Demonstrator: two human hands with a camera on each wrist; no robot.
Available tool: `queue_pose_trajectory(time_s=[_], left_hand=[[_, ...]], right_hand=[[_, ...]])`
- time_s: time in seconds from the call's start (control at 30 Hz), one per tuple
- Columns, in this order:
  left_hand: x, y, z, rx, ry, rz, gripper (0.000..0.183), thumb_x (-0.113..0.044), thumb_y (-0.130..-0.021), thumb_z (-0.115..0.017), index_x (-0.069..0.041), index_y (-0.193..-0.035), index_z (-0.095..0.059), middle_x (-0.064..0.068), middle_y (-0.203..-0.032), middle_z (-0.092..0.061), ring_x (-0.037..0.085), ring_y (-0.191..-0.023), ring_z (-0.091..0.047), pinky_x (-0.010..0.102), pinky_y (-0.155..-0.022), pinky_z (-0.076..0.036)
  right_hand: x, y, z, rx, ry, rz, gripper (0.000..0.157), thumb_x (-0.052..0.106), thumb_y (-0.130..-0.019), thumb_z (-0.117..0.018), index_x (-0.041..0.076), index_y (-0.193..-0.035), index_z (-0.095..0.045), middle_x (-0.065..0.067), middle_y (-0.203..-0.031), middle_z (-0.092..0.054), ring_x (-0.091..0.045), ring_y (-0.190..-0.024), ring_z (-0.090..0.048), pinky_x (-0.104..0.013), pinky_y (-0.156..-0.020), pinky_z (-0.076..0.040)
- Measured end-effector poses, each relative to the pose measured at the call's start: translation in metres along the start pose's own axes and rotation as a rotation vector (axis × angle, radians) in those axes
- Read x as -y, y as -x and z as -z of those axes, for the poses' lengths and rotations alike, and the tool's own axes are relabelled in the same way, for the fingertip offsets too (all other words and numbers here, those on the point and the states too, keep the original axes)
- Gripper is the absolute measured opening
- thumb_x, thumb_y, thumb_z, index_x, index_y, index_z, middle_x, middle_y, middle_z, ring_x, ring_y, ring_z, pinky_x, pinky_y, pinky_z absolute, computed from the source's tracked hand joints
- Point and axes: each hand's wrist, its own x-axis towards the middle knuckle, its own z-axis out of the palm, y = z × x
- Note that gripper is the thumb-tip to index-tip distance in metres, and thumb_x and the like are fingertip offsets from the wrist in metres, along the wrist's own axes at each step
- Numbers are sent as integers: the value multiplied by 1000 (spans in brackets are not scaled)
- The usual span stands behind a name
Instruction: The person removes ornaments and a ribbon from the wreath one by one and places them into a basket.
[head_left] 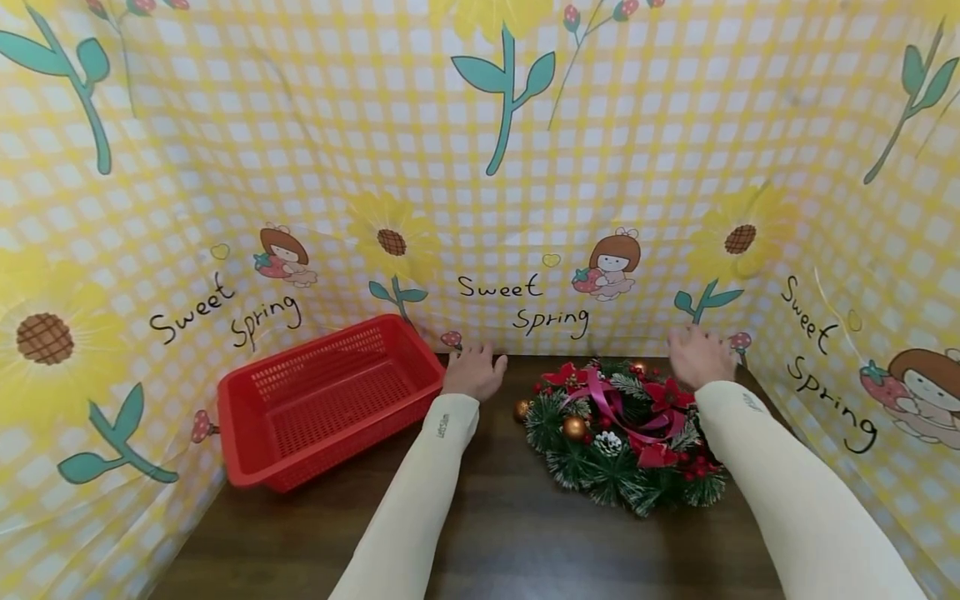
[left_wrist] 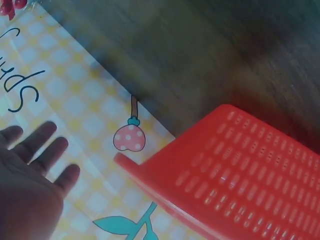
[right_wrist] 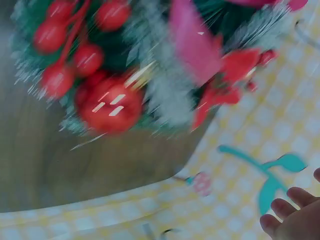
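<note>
A Christmas wreath [head_left: 615,487] lies on the dark table, green with frosted tips, red flowers, berries, gold balls, a pine cone and a pink ribbon. My right hand [head_left: 702,357] is over the wreath's far right side, fingers loosely extended and holding nothing; in the right wrist view its fingertips [right_wrist: 282,207] are apart from the wreath [right_wrist: 165,100]. Beside the right end of a red plastic basket [head_left: 330,450] is my left hand [head_left: 474,372], its fingers spread and nothing in them. The left wrist view shows that hand [left_wrist: 35,180] apart from the basket's rim [left_wrist: 150,182].
A yellow-and-white checked cloth [head_left: 495,208] with flowers and lettering stands around the back and both sides. The brown table [head_left: 495,517] shows between the basket and the wreath and along the front. The basket's perforated floor is visible.
</note>
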Motion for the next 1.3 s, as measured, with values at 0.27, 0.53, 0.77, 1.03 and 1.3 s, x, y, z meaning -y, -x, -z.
queue_pose_trajectory(time_s=[0.27,0.53,0.77,1.03,1.3], left_hand=[[-8,-9,-10,47,35,-106,54,-46,-101,-30,-13,-143,-39,9,-143,-42,30,-132,-33,51,-104,-25],[-23,-9,-24,149,143,-114,57,-50,-100,-29,-18,-147,-33,6,-145,-40,28,-134,-31,49,-106,-24],[-35,-5,-41,256,292,-118,61,-51,-100,-31,-16,-150,-25,10,-148,-34,27,-133,-34,45,-105,-28],[-44,-3,-53,258,289,-155,59,-50,-99,-35,-18,-149,-28,9,-145,-39,25,-129,-40,43,-102,-33],[-47,-5,-61,260,306,-194,58,-50,-99,-35,-19,-147,-31,7,-140,-45,24,-123,-46,43,-98,-37]], right_hand=[[-38,8,-1,68,-77,-60,87,62,-94,-7,-7,-145,-19,-40,-141,-17,-61,-123,-15,-70,-92,-15],[-58,10,-3,206,-73,-101,91,63,-92,-5,-12,-144,-11,-45,-136,-15,-64,-119,-18,-68,-92,-20],[-69,12,-12,342,-109,-100,90,60,-95,-7,-16,-142,-7,-43,-140,-15,-59,-123,-22,-63,-96,-25],[-69,10,-30,395,-129,-65,87,60,-95,-11,-13,-144,-14,-38,-143,-19,-55,-126,-24,-62,-97,-26],[-65,9,-43,383,-94,-47,73,47,-100,-16,-13,-141,-25,-36,-140,-29,-53,-124,-30,-60,-98,-28]])
